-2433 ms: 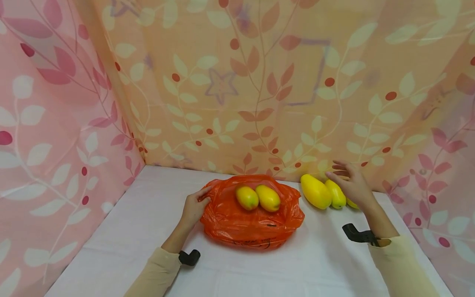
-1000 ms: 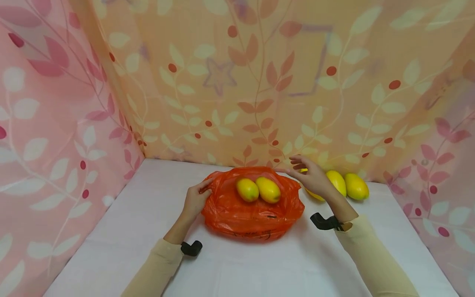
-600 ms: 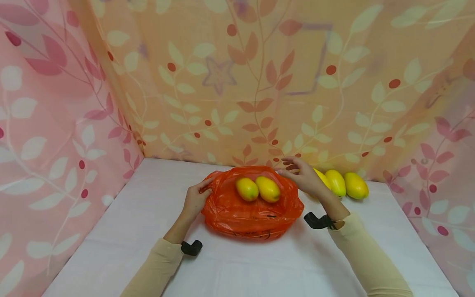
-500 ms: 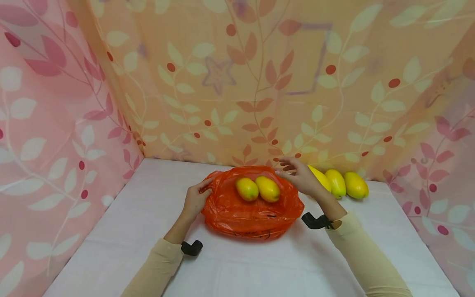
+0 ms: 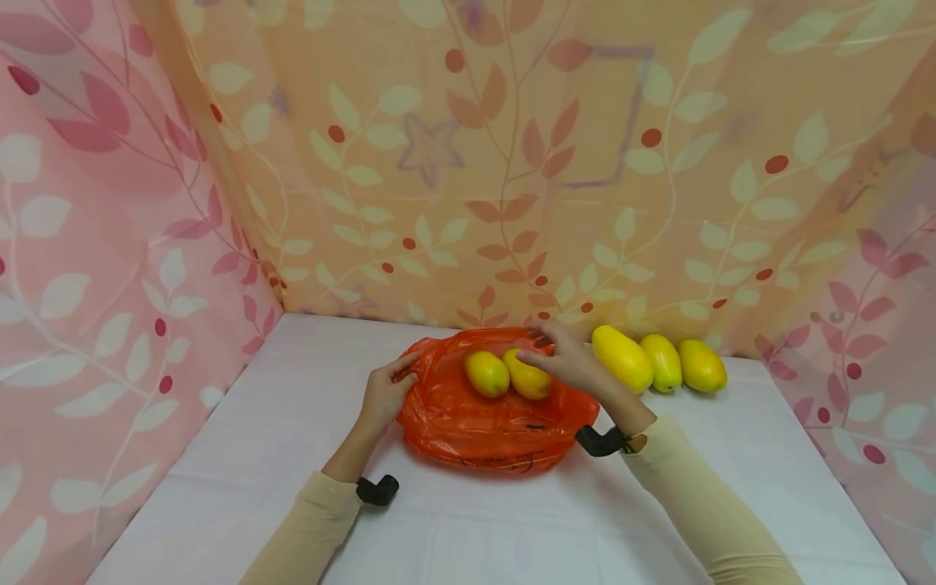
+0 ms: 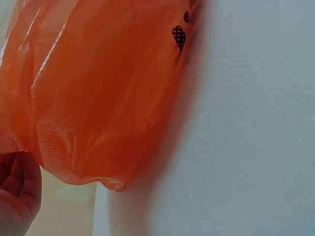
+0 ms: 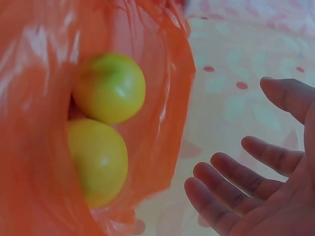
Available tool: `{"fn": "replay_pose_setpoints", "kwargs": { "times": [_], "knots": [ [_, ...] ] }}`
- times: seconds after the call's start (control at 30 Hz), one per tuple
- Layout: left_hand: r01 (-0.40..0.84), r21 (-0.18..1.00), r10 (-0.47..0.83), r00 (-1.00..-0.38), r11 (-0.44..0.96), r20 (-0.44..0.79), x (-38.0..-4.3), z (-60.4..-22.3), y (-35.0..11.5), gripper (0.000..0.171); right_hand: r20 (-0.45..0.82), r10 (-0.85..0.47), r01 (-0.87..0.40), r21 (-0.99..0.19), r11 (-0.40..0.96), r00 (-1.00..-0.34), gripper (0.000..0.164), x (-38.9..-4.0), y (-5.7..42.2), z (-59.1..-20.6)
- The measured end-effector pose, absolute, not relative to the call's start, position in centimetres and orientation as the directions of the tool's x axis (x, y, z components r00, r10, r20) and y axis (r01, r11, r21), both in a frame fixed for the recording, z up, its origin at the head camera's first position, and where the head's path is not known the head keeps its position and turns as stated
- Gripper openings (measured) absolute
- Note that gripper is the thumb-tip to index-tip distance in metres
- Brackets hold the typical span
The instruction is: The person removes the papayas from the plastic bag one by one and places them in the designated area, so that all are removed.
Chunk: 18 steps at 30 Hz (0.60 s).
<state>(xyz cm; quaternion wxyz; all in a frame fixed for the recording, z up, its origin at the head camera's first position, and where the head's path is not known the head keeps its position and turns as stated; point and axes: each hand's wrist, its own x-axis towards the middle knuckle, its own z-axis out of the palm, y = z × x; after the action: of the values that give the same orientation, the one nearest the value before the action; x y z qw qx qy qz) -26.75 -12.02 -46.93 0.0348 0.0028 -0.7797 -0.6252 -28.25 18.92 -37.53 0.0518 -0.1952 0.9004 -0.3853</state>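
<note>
An orange-red plastic bag (image 5: pixel 490 439) lies spread on the table, its mouth facing up. Two yellow-green mangoes (image 5: pixel 487 374) sit side by side in its opening; the right wrist view shows both mangoes (image 7: pixel 110 88) against the plastic. My left hand (image 5: pixel 385 396) pinches the bag's left rim, and in the left wrist view its curled fingers meet the plastic edge. Over the bag's right side hovers my right hand (image 5: pixel 566 357), partly covering the right mango in the head view. Its fingers are spread and relaxed, holding nothing, apart from the fruit in the right wrist view.
Right of the bag, near the back wall, a large yellow fruit (image 5: pixel 621 360), a slimmer yellow fruit (image 5: pixel 661 363) and a yellow mango (image 5: pixel 703 366) lie in a row. A white cloth covers the table (image 5: pixel 307 528). Patterned curtains (image 5: pixel 439 162) stand behind and at both sides.
My right hand has moved left from above the row of fruit to over the bag, uncovering the large yellow fruit. My left hand keeps its grip; both mangoes stay in the bag.
</note>
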Motion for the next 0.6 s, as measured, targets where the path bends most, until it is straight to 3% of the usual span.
{"fn": "replay_pose_setpoints", "kwargs": {
  "times": [0.6],
  "knots": [
    [0.064, 0.967, -0.065, -0.994, 0.247, 0.082, -26.4, -46.9, -11.6, 0.040, 0.031, -0.456, -0.359, -0.665, 0.655, -0.889, 0.062, -29.3, 16.2, -39.0]
  ]
}}
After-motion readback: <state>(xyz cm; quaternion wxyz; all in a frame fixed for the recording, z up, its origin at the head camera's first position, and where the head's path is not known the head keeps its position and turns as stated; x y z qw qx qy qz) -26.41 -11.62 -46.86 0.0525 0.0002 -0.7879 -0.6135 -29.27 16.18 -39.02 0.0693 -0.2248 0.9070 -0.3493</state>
